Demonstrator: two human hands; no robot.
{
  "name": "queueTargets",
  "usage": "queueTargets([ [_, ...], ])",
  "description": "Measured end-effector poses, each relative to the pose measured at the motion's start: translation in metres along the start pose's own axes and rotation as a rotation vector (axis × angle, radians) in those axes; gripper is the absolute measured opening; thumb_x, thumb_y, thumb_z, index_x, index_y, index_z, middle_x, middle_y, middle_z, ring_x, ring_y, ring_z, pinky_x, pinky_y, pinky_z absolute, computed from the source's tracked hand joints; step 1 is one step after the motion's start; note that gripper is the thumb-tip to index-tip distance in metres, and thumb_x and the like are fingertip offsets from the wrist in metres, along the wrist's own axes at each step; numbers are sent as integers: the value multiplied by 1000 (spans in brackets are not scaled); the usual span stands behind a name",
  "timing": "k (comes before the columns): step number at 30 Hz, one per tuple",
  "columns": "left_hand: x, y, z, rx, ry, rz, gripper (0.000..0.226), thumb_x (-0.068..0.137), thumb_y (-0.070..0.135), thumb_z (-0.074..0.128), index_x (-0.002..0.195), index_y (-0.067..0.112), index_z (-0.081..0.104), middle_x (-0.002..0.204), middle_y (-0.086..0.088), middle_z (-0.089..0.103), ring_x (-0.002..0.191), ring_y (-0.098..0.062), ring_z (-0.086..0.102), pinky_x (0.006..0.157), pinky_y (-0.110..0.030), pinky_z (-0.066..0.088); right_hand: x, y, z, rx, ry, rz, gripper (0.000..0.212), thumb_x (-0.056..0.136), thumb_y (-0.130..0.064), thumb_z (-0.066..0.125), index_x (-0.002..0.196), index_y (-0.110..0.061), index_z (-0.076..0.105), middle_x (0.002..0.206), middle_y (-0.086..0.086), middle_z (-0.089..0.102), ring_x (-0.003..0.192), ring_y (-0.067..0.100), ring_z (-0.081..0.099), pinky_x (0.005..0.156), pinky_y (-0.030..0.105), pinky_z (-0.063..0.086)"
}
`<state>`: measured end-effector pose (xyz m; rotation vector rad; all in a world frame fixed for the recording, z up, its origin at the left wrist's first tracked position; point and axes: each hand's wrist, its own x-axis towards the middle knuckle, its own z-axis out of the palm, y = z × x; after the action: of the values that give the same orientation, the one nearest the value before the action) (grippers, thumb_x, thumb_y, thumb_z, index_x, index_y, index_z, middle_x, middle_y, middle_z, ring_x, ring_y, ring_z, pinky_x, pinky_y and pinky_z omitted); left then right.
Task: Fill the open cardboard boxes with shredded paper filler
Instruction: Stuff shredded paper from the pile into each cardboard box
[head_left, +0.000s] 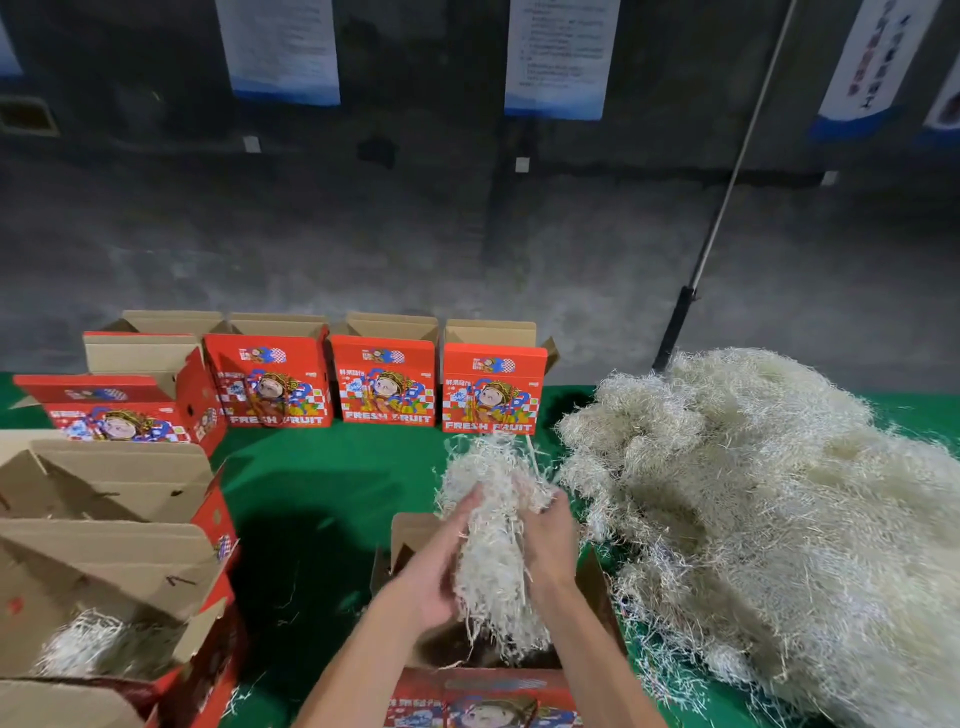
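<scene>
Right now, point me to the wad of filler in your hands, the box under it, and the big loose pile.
Wad of filler (493, 525): head view, on its middle, between the hands.
Open box (410, 530): head view, on its raised far-left flap.
Big pile of shredded paper (769, 509): head view, on the heap's middle.

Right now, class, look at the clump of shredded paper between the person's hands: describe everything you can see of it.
The clump of shredded paper is a loose, tangled bundle of thin off-white strips, longer than wide, with strands trailing down. The left hand and right hand grip its sides. It hangs over the open cardboard box nearest the person, its lower strands reaching into the opening.
</scene>
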<state>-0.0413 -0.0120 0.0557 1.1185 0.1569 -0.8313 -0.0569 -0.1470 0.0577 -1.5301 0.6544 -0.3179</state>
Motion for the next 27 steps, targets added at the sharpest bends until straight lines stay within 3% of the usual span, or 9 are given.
queueTargets([
  [2,0,2,9,172,97,-26,43,89,57,66,102,16,65,88,-11,76,77,-24,74,63,-35,61,4,1,1,-98,-44,36,74,95,-12,63,156,-13,22,90,8,62,35,-2,39,41,12,40],
  [3,2,3,7,304,152,-33,44,98,51,54,111,10,66,101,-13,73,90,-25,72,77,-36,61,7,1,-2,-94,-60,18,74,95,-9,62,156,-12,21,90,9,61,44,-3,44,47,14,45],
  [6,4,9,-13,612,248,-22,59,105,45,37,154,13,28,155,-11,33,145,-32,31,119,-44,25,6,-16,-21,-65,-296,-24,92,82,-44,77,154,-25,22,147,12,44,121,18,52,111,49,40],
  [10,0,12,-32,572,195,-46,56,106,35,35,152,4,27,160,-20,23,148,-34,25,120,-43,22,17,-30,-30,-315,-582,230,121,61,-72,77,157,-28,16,162,8,24,146,36,28,114,59,25],
  [13,2,10,-35,468,229,-42,53,106,23,37,149,-7,30,156,-28,28,145,-40,28,118,-49,24,27,-30,-22,-160,-484,241,100,75,-53,77,150,-12,26,129,15,54,124,36,55,101,53,49],
  [18,-4,8,-22,270,183,79,49,105,25,37,144,-4,41,152,-28,34,141,-41,35,115,-46,29,46,-24,7,83,-171,73,82,85,-28,79,145,4,33,92,11,58,93,23,61,106,43,43],
  [20,-14,5,-14,242,160,142,54,94,42,53,133,5,55,150,-24,40,138,-37,40,116,-49,31,54,-21,14,113,-126,60,36,85,-20,78,107,-1,57,81,8,53,79,20,59,86,36,51],
  [23,-19,-2,-20,161,85,205,101,61,73,71,139,10,56,141,-21,52,127,-34,51,105,-47,42,70,-24,-2,99,-1,44,22,93,-20,69,86,-3,58,65,4,50,50,13,45,39,22,37],
  [27,-19,-5,-56,-216,154,223,44,97,33,46,120,-2,58,119,-23,61,102,-36,62,85,-46,49,102,-28,-39,-116,166,16,33,92,-32,70,81,-5,56,60,3,47,45,13,39,36,21,31],
])
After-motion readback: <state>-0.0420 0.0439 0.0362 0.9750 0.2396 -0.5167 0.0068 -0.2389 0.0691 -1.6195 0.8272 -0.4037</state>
